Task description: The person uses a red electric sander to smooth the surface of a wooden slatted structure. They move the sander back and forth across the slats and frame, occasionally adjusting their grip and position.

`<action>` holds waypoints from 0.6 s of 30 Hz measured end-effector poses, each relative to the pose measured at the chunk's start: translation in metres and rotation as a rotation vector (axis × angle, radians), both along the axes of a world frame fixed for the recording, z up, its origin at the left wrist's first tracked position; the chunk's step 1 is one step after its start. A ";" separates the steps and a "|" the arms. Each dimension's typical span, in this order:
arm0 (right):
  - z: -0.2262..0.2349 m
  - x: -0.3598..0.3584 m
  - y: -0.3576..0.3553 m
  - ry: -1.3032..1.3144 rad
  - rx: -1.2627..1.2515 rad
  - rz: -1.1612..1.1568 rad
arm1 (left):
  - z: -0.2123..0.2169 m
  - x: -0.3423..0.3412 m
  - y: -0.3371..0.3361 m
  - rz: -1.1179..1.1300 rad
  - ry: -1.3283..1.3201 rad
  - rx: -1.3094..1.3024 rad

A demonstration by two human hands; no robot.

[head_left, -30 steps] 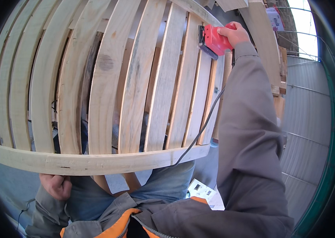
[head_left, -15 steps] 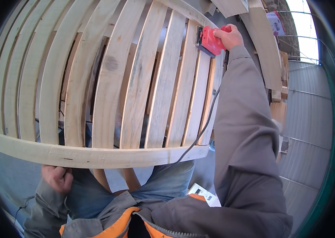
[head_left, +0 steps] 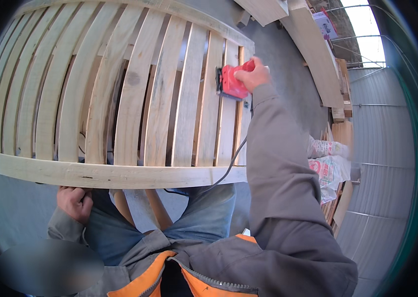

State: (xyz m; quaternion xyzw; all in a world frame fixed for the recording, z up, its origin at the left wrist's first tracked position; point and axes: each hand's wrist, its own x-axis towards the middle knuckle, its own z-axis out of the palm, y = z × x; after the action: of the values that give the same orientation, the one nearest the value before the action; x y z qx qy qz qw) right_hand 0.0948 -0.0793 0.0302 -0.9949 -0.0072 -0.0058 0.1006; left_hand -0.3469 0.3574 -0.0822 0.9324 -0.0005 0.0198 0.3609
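Observation:
A slatted wooden frame (head_left: 70, 172) of pale boards stretches across the view in front of me, its long near rail at my waist. With my right hand (head_left: 254, 76) I grip the handle of a red electric sander (head_left: 233, 81). The sander's dark pad rests on the slats near the frame's right end. Its black cord (head_left: 230, 171) runs down over the near rail. My left hand (head_left: 75, 203) is closed at the underside of that rail, toward the left; its fingertips are partly hidden.
Beyond the frame's right end lie large pale boards (head_left: 313, 59) and stacked timber (head_left: 343, 89). White printed sacks (head_left: 328, 173) sit at the right on more wood. A corrugated wall (head_left: 384, 128) stands along the far right. My legs (head_left: 204, 213) are close below the near rail.
The red sander in my right hand has moved nearer and left along the slats. The view has shifted, bringing the white sacks into sight. My left hand stays at the near rail.

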 end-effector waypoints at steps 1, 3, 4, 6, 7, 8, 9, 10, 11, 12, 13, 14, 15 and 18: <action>0.000 -0.011 0.000 0.011 -0.027 -0.007 | -0.003 -0.001 -0.001 0.009 -0.014 -0.007; -0.005 -0.033 -0.007 0.019 -0.036 -0.017 | -0.007 -0.001 -0.002 0.001 -0.042 -0.008; -0.008 -0.041 -0.001 0.021 -0.028 -0.006 | -0.007 -0.004 0.000 0.004 -0.061 0.012; 0.000 -0.068 0.006 0.024 -0.047 -0.046 | -0.008 -0.004 -0.002 -0.004 -0.086 0.013; 0.006 -0.082 0.009 0.022 -0.057 -0.066 | -0.009 -0.004 -0.004 0.000 -0.099 0.007; 0.006 -0.091 0.011 0.038 -0.030 -0.060 | -0.007 -0.005 -0.004 0.008 -0.109 0.011; 0.007 -0.099 0.013 0.052 -0.038 -0.078 | -0.008 -0.006 -0.004 0.011 -0.107 0.021; 0.010 -0.109 0.018 0.068 -0.047 -0.097 | -0.009 -0.008 -0.003 0.013 -0.102 0.029; 0.014 -0.118 0.022 0.083 -0.057 -0.116 | -0.010 -0.009 -0.003 0.015 -0.097 0.036; 0.014 -0.126 0.021 0.091 -0.063 -0.118 | -0.011 -0.010 -0.003 0.015 -0.098 0.032; 0.014 -0.135 0.017 0.092 -0.052 -0.121 | -0.011 -0.010 -0.003 0.010 -0.099 0.027; 0.014 -0.144 0.014 0.092 -0.039 -0.117 | -0.013 -0.012 -0.002 0.012 -0.100 0.025; 0.014 -0.153 0.012 0.092 -0.027 -0.112 | -0.014 -0.013 -0.002 0.014 -0.108 0.023; 0.018 -0.181 0.006 0.126 -0.028 -0.126 | -0.015 -0.014 -0.001 0.010 -0.110 0.011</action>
State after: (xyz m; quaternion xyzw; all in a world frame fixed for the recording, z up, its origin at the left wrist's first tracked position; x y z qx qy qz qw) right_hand -0.0860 -0.0729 0.0480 -0.9931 0.0617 0.0507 0.0862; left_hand -0.3612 0.3560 -0.0977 0.9319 -0.0157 0.0730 0.3549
